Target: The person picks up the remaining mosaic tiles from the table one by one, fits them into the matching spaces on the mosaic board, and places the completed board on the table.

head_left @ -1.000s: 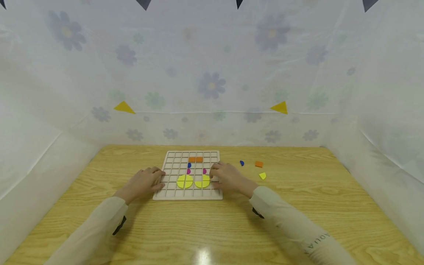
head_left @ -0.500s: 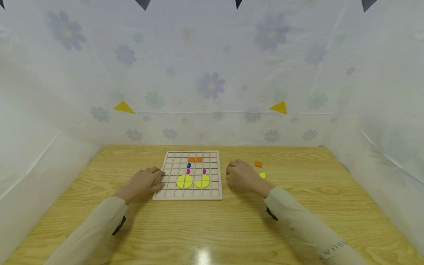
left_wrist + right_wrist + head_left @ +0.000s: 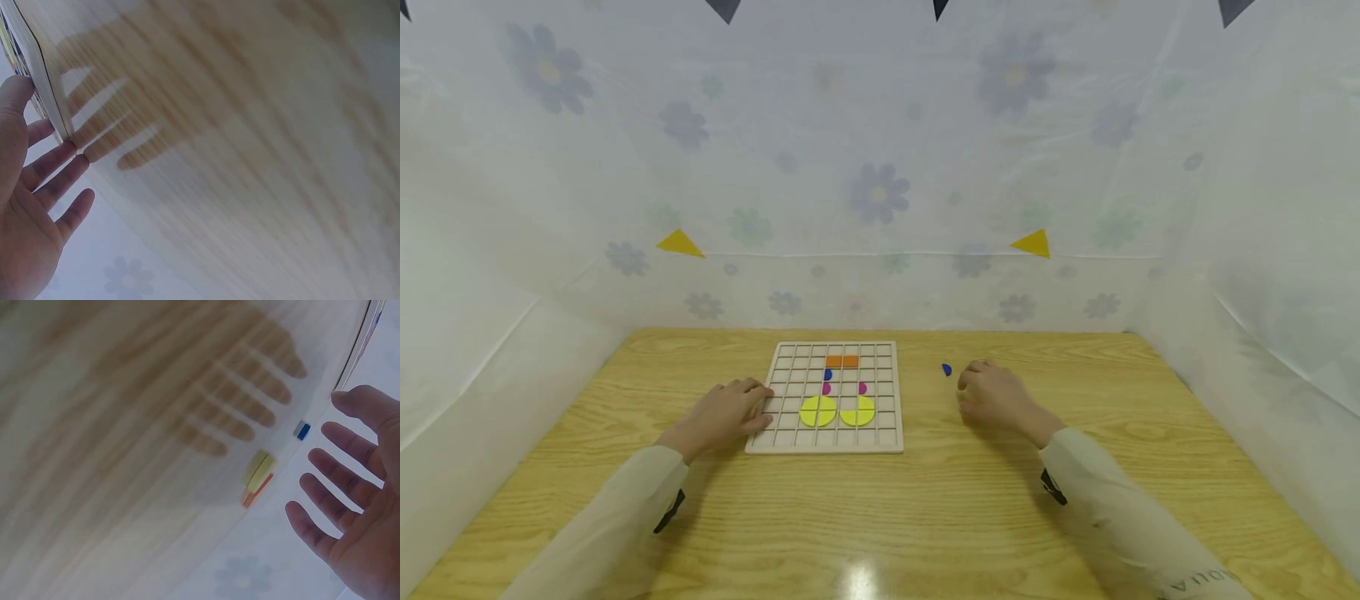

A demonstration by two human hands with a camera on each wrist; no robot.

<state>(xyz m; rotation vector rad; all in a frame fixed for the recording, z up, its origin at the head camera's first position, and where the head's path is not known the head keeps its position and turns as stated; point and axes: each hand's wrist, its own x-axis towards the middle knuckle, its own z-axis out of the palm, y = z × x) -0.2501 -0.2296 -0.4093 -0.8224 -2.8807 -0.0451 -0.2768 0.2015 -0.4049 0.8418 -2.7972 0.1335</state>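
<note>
The grid board [image 3: 790, 403] lies flat at the lower centre of the frame, its longer apparent axis left to right, near edge parallel to the frame's bottom. The left hand [image 3: 721, 417], fingers relaxed, touches its left edge. The right hand [image 3: 1002, 402], right of centre, is released, fingers extended; the right wrist view shows 1 yellow piece [image 3: 259, 470] and 1 orange piece [image 3: 257, 491] near its fingertips. Compared with 0.5 s ago, this hand has shifted right, exposing the loose blue piece [image 3: 947, 369].
</note>
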